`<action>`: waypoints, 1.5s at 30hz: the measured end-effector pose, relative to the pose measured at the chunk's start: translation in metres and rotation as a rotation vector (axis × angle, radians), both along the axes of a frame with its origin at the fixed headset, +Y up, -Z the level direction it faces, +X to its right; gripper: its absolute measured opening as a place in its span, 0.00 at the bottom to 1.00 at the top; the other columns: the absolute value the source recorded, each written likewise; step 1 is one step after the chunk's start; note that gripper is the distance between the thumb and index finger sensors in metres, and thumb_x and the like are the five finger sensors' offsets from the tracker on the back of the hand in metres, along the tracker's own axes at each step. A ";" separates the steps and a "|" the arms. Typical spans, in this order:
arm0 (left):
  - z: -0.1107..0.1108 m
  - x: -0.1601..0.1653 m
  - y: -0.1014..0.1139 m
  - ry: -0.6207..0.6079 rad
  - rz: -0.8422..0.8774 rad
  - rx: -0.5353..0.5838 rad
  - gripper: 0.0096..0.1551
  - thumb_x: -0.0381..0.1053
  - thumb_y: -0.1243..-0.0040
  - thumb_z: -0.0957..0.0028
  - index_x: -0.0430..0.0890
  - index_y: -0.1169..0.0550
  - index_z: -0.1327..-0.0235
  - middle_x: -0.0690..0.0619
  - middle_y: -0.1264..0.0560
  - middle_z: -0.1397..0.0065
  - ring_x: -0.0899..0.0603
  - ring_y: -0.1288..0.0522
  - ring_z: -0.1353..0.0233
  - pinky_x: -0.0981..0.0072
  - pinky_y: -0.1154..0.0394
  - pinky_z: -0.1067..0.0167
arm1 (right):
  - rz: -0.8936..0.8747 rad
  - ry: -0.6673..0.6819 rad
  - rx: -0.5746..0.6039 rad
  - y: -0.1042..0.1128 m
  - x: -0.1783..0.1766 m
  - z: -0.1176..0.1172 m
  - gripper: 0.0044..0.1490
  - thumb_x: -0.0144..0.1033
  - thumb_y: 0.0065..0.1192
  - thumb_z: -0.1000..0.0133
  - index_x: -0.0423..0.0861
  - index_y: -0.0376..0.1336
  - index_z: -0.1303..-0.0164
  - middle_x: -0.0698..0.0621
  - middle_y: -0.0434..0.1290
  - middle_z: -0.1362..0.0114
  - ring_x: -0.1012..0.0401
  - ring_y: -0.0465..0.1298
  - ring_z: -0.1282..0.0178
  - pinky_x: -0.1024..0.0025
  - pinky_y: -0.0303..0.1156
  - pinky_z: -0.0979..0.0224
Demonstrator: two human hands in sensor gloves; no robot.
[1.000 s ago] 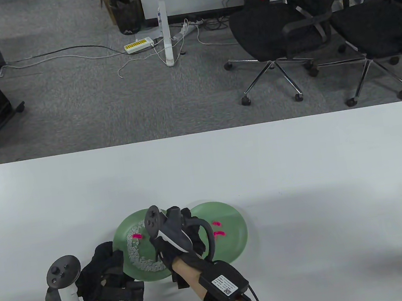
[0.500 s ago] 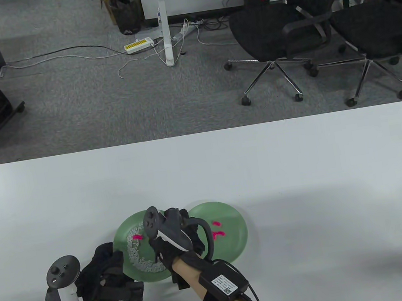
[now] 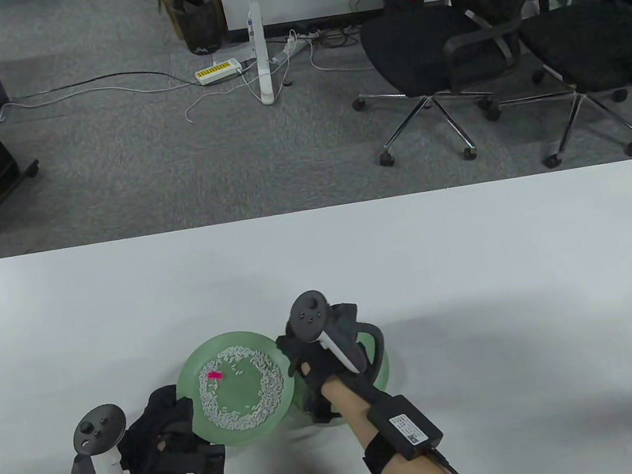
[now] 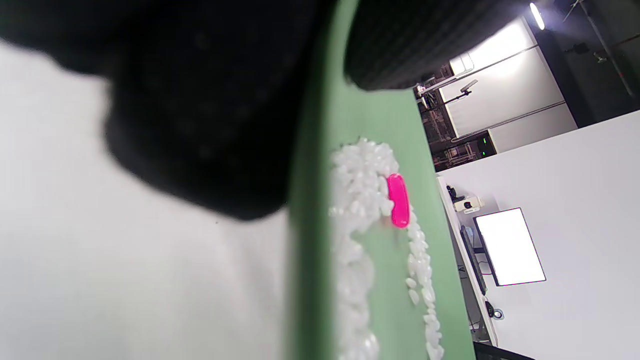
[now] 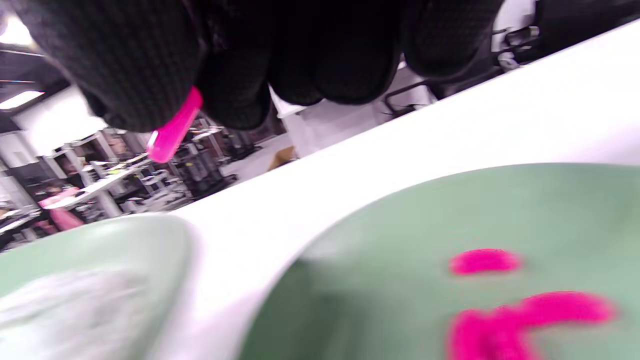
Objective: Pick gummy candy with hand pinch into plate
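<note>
A green left plate point(image 3: 189, 378) holds a ring of white grains point(image 3: 266, 382) and one pink gummy candy point(image 3: 214, 375). My left hand point(image 3: 183, 413) grips this plate's near-left rim; in the left wrist view the rim point(image 4: 310, 250) runs between my fingers point(image 4: 200, 125), with the gummy point(image 4: 398, 200) on the grains. My right hand point(image 3: 298, 360) hovers over the green right plate point(image 3: 385, 365) and hides most of it. In the right wrist view my right hand point(image 5: 195, 100) pinches a pink gummy point(image 5: 172, 127) above that plate point(image 5: 380, 235), where other pink gummies point(image 5: 482, 261) lie.
The two plates sit side by side near the front of the white table point(image 3: 472, 262). Beyond the table's far edge are grey carpet, cables and two black office chairs point(image 3: 441, 43).
My right hand has moved right, from over the left plate to over the right plate, carrying a gummy. The left plate's grains now show fully. My left hand has stayed put.
</note>
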State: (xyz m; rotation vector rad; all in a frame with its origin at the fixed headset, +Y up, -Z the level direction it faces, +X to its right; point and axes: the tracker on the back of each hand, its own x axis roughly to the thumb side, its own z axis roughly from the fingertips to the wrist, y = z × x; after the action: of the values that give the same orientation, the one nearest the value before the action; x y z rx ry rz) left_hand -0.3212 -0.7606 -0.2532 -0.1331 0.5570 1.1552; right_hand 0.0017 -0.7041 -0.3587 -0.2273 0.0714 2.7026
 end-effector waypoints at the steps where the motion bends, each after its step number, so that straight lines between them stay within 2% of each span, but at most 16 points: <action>1: 0.000 0.000 0.000 0.000 0.001 0.000 0.28 0.48 0.35 0.55 0.47 0.21 0.39 0.48 0.13 0.49 0.42 0.10 0.78 0.62 0.14 0.79 | 0.011 -0.024 -0.019 -0.004 0.011 -0.002 0.26 0.51 0.74 0.60 0.53 0.77 0.54 0.56 0.71 0.31 0.53 0.72 0.34 0.49 0.67 0.29; 3: -0.001 0.000 -0.001 -0.003 0.003 0.000 0.28 0.48 0.35 0.55 0.47 0.21 0.39 0.48 0.13 0.49 0.42 0.10 0.78 0.62 0.14 0.79 | 0.055 -0.058 -0.052 -0.015 0.028 -0.005 0.26 0.50 0.74 0.60 0.52 0.77 0.54 0.56 0.71 0.31 0.53 0.72 0.35 0.49 0.68 0.30; 7: -0.002 0.001 -0.001 -0.009 0.001 0.000 0.28 0.48 0.35 0.55 0.47 0.21 0.39 0.48 0.13 0.50 0.42 0.10 0.78 0.62 0.14 0.79 | 0.096 -0.069 -0.097 -0.031 0.038 -0.006 0.25 0.50 0.74 0.60 0.52 0.78 0.55 0.56 0.72 0.32 0.53 0.72 0.35 0.49 0.68 0.30; 19: -0.002 0.002 -0.002 -0.023 0.005 -0.001 0.28 0.48 0.35 0.55 0.47 0.21 0.39 0.48 0.13 0.49 0.42 0.10 0.78 0.62 0.14 0.79 | 0.251 -0.028 -0.151 -0.050 0.016 -0.009 0.25 0.50 0.73 0.59 0.51 0.79 0.55 0.56 0.73 0.32 0.53 0.73 0.35 0.49 0.68 0.29; 22: -0.002 0.001 -0.002 -0.023 0.007 -0.001 0.28 0.48 0.35 0.55 0.47 0.21 0.39 0.48 0.13 0.50 0.42 0.10 0.78 0.62 0.14 0.79 | 0.246 -0.039 -0.127 -0.046 0.015 -0.008 0.30 0.53 0.72 0.59 0.52 0.77 0.49 0.55 0.71 0.30 0.53 0.72 0.34 0.49 0.67 0.29; 25: -0.003 0.000 -0.003 -0.024 0.006 -0.003 0.28 0.48 0.35 0.55 0.47 0.21 0.38 0.48 0.13 0.49 0.42 0.10 0.78 0.62 0.14 0.78 | 0.198 -0.034 -0.059 -0.030 0.007 -0.002 0.32 0.56 0.70 0.59 0.53 0.76 0.47 0.55 0.70 0.29 0.53 0.71 0.34 0.50 0.68 0.29; 28: -0.003 0.001 -0.004 -0.027 0.002 -0.008 0.28 0.48 0.35 0.55 0.47 0.21 0.38 0.49 0.13 0.49 0.42 0.10 0.77 0.62 0.14 0.78 | 0.119 0.006 0.036 -0.007 -0.016 0.007 0.34 0.59 0.66 0.58 0.54 0.75 0.45 0.55 0.70 0.28 0.53 0.71 0.34 0.51 0.68 0.30; 31: -0.003 0.002 -0.005 -0.032 -0.007 -0.012 0.28 0.48 0.35 0.55 0.47 0.21 0.38 0.48 0.13 0.49 0.42 0.10 0.77 0.63 0.14 0.78 | 0.031 0.053 0.031 0.007 -0.052 0.018 0.35 0.61 0.66 0.59 0.54 0.75 0.45 0.54 0.71 0.29 0.53 0.72 0.34 0.51 0.68 0.30; 34: -0.002 0.004 -0.004 -0.037 -0.016 -0.007 0.28 0.48 0.35 0.55 0.47 0.21 0.38 0.48 0.13 0.49 0.42 0.10 0.78 0.63 0.14 0.78 | 0.009 0.092 -0.005 0.007 -0.083 0.024 0.35 0.61 0.67 0.59 0.54 0.75 0.46 0.55 0.71 0.29 0.53 0.72 0.34 0.51 0.69 0.30; 38: 0.000 0.006 -0.001 -0.045 -0.036 0.008 0.28 0.49 0.35 0.55 0.47 0.21 0.38 0.48 0.13 0.49 0.42 0.10 0.77 0.63 0.14 0.78 | 0.116 0.121 -0.028 0.002 -0.115 0.026 0.31 0.57 0.70 0.58 0.54 0.76 0.47 0.55 0.71 0.29 0.53 0.72 0.34 0.51 0.69 0.30; 45: 0.000 0.007 0.003 -0.057 -0.036 0.020 0.28 0.49 0.35 0.55 0.47 0.21 0.39 0.49 0.13 0.49 0.42 0.10 0.78 0.63 0.14 0.78 | 0.207 0.106 -0.078 -0.002 -0.131 0.018 0.27 0.54 0.72 0.58 0.55 0.77 0.52 0.55 0.72 0.31 0.53 0.73 0.35 0.51 0.69 0.30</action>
State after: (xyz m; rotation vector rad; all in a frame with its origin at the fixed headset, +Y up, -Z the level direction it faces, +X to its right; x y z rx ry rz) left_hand -0.3138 -0.7578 -0.2529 -0.1382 0.4953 1.1182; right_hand -0.1296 -0.7064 -0.3407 -0.1198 0.1943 2.9205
